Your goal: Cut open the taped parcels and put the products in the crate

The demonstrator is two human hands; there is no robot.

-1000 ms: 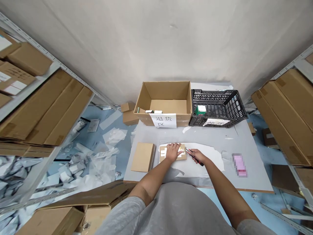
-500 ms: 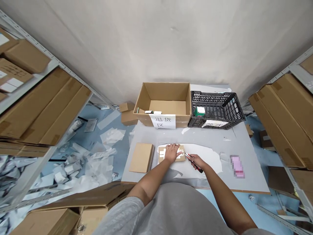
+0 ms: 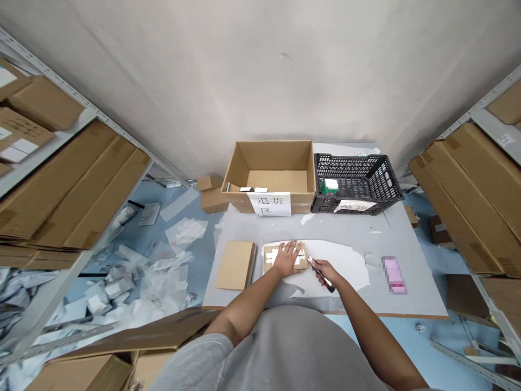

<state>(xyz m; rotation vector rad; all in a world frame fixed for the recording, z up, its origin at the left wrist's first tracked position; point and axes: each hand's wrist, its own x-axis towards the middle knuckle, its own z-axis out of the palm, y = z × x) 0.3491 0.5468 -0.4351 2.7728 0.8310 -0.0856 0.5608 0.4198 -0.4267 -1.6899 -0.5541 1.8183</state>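
A small cardboard box [image 3: 268,265] with white labels on top lies on the white patch of the table. My left hand [image 3: 286,258] rests on it, fingers spread and flat. In my right hand [image 3: 325,271] is a red and black utility knife [image 3: 328,284], its tip close to the box's right edge. Whether the blade touches the box cannot be made out. To the left of these lies a larger plain brown box [image 3: 234,265], untouched.
Behind stand an open carton [image 3: 280,152] with a handwritten sign and a black plastic crate [image 3: 358,187] holding a green and white box [image 3: 329,186]. A blurred pink item [image 3: 393,275] lies right. Shelves with cartons flank both sides; paper scraps [image 3: 150,282] litter the floor left.
The knife tip has drawn back slightly toward the box's right edge. My left hand has spread its fingers flatter over the box. The whole view has shifted a little.
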